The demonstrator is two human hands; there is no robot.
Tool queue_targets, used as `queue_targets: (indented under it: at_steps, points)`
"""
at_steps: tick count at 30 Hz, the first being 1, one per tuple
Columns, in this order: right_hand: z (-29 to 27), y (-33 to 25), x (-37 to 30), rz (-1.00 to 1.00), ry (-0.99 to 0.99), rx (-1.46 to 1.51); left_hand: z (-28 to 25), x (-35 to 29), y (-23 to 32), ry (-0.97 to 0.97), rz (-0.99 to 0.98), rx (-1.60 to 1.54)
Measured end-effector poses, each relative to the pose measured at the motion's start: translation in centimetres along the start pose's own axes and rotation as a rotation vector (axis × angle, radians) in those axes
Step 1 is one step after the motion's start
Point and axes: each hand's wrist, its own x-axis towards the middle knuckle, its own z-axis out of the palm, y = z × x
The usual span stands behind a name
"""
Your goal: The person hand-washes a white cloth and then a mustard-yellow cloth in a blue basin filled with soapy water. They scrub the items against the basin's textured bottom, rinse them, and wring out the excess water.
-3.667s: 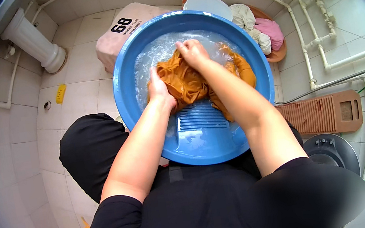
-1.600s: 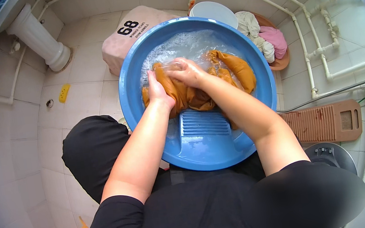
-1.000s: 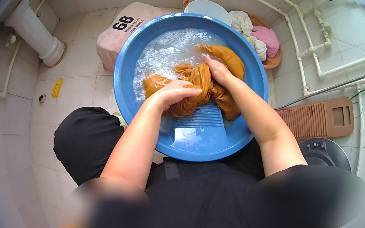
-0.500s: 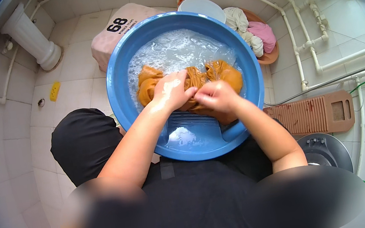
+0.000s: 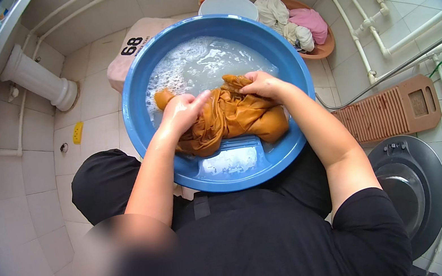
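Fingers of the left hand (image 5: 180, 111) curl down onto a wet orange cloth (image 5: 229, 117), gripping it; the right hand (image 5: 258, 84) pinches its upper fold. Cloth lies bunched in soapy water inside a blue basin (image 5: 136, 88), held between the person's knees. Beside it, a brown washboard (image 5: 389, 113) lies on the tiles.

Both hands have slid apart: the left hand (image 5: 181, 111) and right hand (image 5: 258, 84) now spread the orange cloth (image 5: 229, 117) (bunched earlier) wider.
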Motion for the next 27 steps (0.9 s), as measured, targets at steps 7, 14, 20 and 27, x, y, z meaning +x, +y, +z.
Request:
queue_targets:
  at_steps: [7, 14, 20, 27]
  points:
    - [-3.4, -0.3, -2.3, -0.051, 0.335, 0.231, 0.9, 1.5, -1.1, -0.056, 0.143, 0.159]
    - [-3.0, -2.9, -0.9, 0.209, 0.248, -0.586, -0.4, 1.8, -1.2, -0.126, 0.287, -1.573]
    - [-0.2, -0.8, 4.4, 0.159, 0.578, -0.691, 1.7, 2.3, -1.2, -0.143, -0.142, -1.704]
    - [6.0, -3.6, 3.8, -0.363, 0.477, -0.065, 2.1, 3.2, -1.7, -0.207, -0.122, -1.718]
